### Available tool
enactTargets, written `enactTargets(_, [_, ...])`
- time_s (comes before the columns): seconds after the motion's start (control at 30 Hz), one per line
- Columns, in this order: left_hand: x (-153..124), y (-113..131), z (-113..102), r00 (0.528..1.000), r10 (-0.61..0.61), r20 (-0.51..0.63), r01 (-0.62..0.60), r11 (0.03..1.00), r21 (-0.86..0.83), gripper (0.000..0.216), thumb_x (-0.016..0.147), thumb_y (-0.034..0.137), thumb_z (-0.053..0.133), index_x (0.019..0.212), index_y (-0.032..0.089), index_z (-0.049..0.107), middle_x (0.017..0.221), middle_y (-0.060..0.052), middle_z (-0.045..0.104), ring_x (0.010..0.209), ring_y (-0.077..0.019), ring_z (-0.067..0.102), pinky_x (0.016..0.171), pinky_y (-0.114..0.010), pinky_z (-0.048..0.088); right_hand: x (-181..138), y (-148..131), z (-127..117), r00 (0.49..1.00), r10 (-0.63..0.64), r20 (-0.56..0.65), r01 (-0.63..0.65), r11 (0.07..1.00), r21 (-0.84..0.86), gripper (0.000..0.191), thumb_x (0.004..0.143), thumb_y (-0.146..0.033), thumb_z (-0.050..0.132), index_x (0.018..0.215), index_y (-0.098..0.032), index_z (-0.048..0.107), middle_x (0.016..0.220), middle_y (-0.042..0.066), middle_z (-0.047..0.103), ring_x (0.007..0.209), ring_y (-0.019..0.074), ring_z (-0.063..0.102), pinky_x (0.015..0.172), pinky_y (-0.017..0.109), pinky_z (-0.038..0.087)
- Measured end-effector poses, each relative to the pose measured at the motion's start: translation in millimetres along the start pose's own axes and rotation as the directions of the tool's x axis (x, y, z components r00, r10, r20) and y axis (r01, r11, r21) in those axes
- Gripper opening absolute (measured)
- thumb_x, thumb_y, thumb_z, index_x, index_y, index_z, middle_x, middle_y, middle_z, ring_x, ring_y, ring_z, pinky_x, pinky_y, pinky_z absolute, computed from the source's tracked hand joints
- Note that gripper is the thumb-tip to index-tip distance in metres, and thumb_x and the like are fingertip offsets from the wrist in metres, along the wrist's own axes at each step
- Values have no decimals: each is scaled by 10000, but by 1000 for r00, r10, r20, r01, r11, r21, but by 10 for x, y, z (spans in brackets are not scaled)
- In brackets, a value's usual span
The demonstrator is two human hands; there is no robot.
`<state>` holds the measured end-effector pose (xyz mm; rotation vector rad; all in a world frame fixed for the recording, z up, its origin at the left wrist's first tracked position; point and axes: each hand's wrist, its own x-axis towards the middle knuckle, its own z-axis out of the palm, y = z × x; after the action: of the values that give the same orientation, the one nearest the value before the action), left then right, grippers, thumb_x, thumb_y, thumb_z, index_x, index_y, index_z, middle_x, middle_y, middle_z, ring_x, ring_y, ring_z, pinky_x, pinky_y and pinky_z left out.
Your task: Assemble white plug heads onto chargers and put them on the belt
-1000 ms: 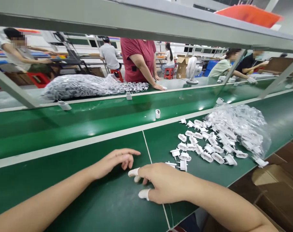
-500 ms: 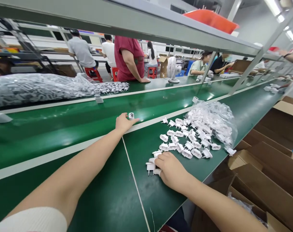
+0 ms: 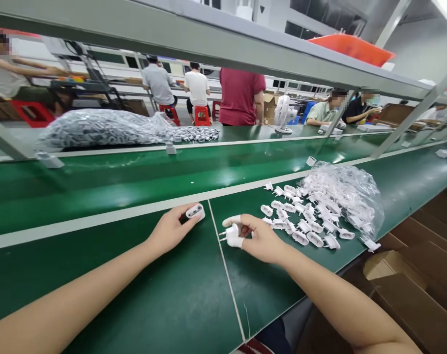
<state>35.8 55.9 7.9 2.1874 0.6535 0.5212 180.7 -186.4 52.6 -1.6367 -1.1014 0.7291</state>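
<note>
Between the thumb and fingers of my left hand [image 3: 171,227] is a white charger housing [image 3: 195,211], its open end with dark slots facing me. Just right of it, my right hand [image 3: 258,238] pinches a white two-pin plug piece [image 3: 232,235], the pins pointing left toward the housing. White covers wrap the thumb and a fingertip of that hand. The two parts are apart, above the green bench. Beyond my right hand lies a loose spread of similar plug pieces [image 3: 300,238], spilling from a clear plastic bag [image 3: 367,196].
Past a pale strip runs a green conveyor belt [image 3: 134,172] with a few housings [image 3: 170,148] along it. A large bag of small parts [image 3: 105,129] lies on the far side. Cardboard boxes [image 3: 422,295] stand at right. A shelf beam [image 3: 208,39] crosses overhead. Several people work beyond.
My left hand has drawn back from the belt edge with the housing. My right hand has lifted a plug piece from the pile and brought it near the housing. The view has shifted left.
</note>
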Motion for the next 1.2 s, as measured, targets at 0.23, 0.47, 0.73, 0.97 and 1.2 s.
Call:
enactTargets(0.23, [-925,-111,-167,999,37,33,-36,999,-31,573,927,698,623,1294,283,767,1174,-79,799,1054,-307,730,952,-440,596,468,-322,301,986,141,91,-168,826,539,402,769,-339,904,1050,-214,645,1100,38,781,941,175,765,949,363,597])
enactTargets(0.47, [-952,-188,-125,997,72,8,-71,994,-83,663,852,642,769,1376,245,685,1261,-87,755,1133,-305,694,991,-427,587,518,-251,553,954,280,106,-284,734,618,383,648,-358,984,939,-203,790,1034,36,789,908,142,699,828,247,562])
enactTargets(0.73, [-927,-205,-128,976,198,91,-187,976,-109,440,923,605,750,1230,290,767,1209,-32,786,1124,-281,690,972,-390,558,498,-132,673,958,285,19,-260,845,468,364,631,-366,988,880,-207,776,815,-25,717,646,70,538,560,204,393])
enactTargets(0.97, [-922,-214,-157,974,213,78,-202,971,-132,388,939,590,717,1142,272,808,1115,-43,797,1084,-287,703,968,-406,569,447,-124,710,989,139,57,-150,879,453,391,688,-375,961,999,-247,761,1132,33,803,842,145,721,777,304,641])
enactTargets(1.2, [-910,-211,-183,976,187,108,-171,975,-139,491,894,636,736,1204,258,784,1189,-68,777,1139,-319,684,999,-445,557,457,-88,736,1000,11,4,-11,906,423,353,749,-430,942,984,-258,744,1160,30,806,1031,190,744,969,368,637])
